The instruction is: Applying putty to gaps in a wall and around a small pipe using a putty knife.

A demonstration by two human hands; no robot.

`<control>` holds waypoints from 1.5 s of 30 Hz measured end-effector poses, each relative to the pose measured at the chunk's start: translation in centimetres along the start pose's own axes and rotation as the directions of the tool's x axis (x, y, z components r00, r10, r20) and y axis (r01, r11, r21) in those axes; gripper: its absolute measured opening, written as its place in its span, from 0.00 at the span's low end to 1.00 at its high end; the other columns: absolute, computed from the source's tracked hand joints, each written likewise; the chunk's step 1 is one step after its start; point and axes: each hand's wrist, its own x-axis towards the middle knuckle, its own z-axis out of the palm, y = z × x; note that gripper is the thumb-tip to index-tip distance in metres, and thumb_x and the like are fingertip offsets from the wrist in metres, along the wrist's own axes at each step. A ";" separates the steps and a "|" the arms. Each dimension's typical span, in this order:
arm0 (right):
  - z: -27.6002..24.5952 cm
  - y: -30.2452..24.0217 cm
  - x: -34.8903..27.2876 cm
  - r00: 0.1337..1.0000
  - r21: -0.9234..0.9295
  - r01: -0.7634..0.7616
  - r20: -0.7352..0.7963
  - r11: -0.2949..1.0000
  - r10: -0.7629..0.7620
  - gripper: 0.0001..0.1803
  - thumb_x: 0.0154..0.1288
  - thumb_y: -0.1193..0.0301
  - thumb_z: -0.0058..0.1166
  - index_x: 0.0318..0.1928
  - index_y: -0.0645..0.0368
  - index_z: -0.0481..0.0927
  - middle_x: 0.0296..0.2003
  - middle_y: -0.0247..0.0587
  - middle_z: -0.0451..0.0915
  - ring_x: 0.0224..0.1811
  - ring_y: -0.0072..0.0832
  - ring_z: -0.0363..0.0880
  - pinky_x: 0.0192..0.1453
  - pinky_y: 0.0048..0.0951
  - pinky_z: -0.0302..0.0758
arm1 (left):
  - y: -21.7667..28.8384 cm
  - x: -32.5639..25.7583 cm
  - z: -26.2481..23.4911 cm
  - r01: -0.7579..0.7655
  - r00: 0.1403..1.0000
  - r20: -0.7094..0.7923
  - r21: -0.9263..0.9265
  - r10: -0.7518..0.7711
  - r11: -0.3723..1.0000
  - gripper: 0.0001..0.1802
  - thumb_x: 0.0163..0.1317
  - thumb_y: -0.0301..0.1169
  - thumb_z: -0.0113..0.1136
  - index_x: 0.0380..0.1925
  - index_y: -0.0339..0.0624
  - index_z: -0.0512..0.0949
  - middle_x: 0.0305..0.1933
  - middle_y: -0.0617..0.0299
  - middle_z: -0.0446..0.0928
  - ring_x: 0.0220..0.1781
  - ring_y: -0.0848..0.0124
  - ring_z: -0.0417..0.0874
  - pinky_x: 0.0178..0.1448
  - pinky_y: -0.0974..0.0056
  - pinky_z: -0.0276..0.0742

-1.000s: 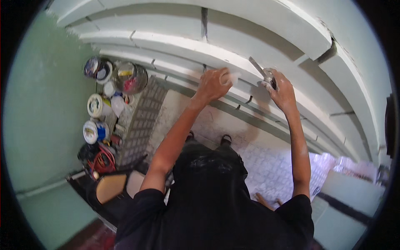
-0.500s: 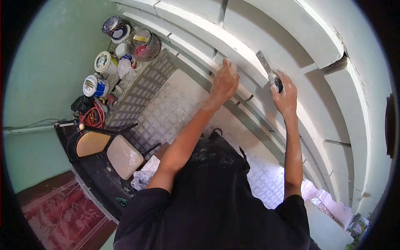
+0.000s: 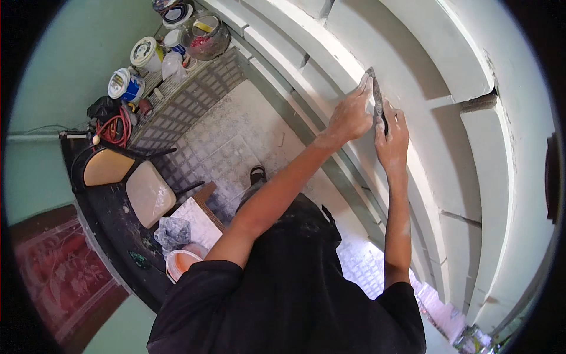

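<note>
My right hand [image 3: 392, 138] is closed around the handle of a putty knife [image 3: 378, 97], whose narrow grey blade points up and away from me. My left hand [image 3: 352, 117] is beside the blade, its whitened fingers pressed together and reaching toward the blade's tip. What those fingers hold, if anything, is hidden; I cannot tell whether they touch the metal. Both hands are dusted white. Behind them runs a white stepped moulding [image 3: 330, 44] with long curved ledges, and a gap shows at a joint in an upper ledge [image 3: 477, 103].
Paint buckets [image 3: 125, 84] and a large clear round container [image 3: 206, 38] stand on a ledge at far left, near a coiled red hose [image 3: 115, 127]. Below are a chair [image 3: 150, 193], a white-topped box [image 3: 197, 221] and an orange-lined bucket [image 3: 181, 264]. The tiled floor [image 3: 227, 141] lies beneath.
My left hand has moved right, up to the putty knife, its fingers straightening from a curl. The knife has turned more upright and shifted slightly left. The whole view has shifted.
</note>
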 end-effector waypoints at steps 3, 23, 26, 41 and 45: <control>0.4 0.3 0.7 1.000 0.015 0.016 0.004 1.000 -0.016 0.27 0.62 0.75 0.49 0.64 0.58 0.72 0.42 0.54 0.73 0.43 0.49 0.76 0.50 0.44 0.74 | 0.4 -0.3 1.6 -0.021 0.991 -0.130 -0.022 0.018 1.000 0.43 0.55 0.26 0.53 0.72 0.30 0.50 0.76 0.38 0.51 0.71 0.43 0.63 0.73 0.51 0.62; 1.1 1.7 1.2 0.998 0.114 0.021 0.052 0.993 -0.027 0.25 0.69 0.70 0.45 0.65 0.58 0.70 0.41 0.55 0.70 0.39 0.51 0.75 0.45 0.45 0.74 | 1.6 1.1 2.2 0.070 0.984 -0.166 0.006 -0.068 0.998 0.38 0.60 0.29 0.51 0.69 0.21 0.52 0.74 0.31 0.51 0.70 0.40 0.63 0.73 0.51 0.62; 1.4 2.1 1.3 0.996 0.078 0.083 0.025 0.994 -0.085 0.25 0.69 0.68 0.46 0.65 0.59 0.70 0.42 0.55 0.70 0.39 0.51 0.76 0.43 0.45 0.74 | 2.2 1.4 1.7 0.126 0.978 -0.170 0.006 -0.124 0.992 0.37 0.61 0.30 0.50 0.68 0.21 0.54 0.73 0.31 0.51 0.72 0.41 0.62 0.74 0.52 0.60; 1.1 -0.2 2.6 0.990 -0.127 -0.042 0.131 0.991 0.058 0.26 0.66 0.72 0.50 0.65 0.57 0.68 0.46 0.56 0.71 0.40 0.54 0.80 0.42 0.49 0.78 | 0.9 2.7 1.4 0.101 0.969 -0.225 0.000 -0.099 0.995 0.32 0.66 0.32 0.45 0.66 0.20 0.58 0.69 0.29 0.60 0.67 0.39 0.67 0.70 0.49 0.64; 1.5 -0.4 3.1 0.994 -0.150 -0.003 0.106 0.989 0.019 0.27 0.65 0.72 0.50 0.66 0.55 0.67 0.47 0.56 0.71 0.40 0.54 0.81 0.41 0.49 0.79 | 1.4 2.9 -0.2 0.138 0.979 -0.158 0.070 -0.126 0.988 0.30 0.65 0.33 0.46 0.64 0.22 0.63 0.65 0.29 0.66 0.64 0.39 0.70 0.68 0.48 0.66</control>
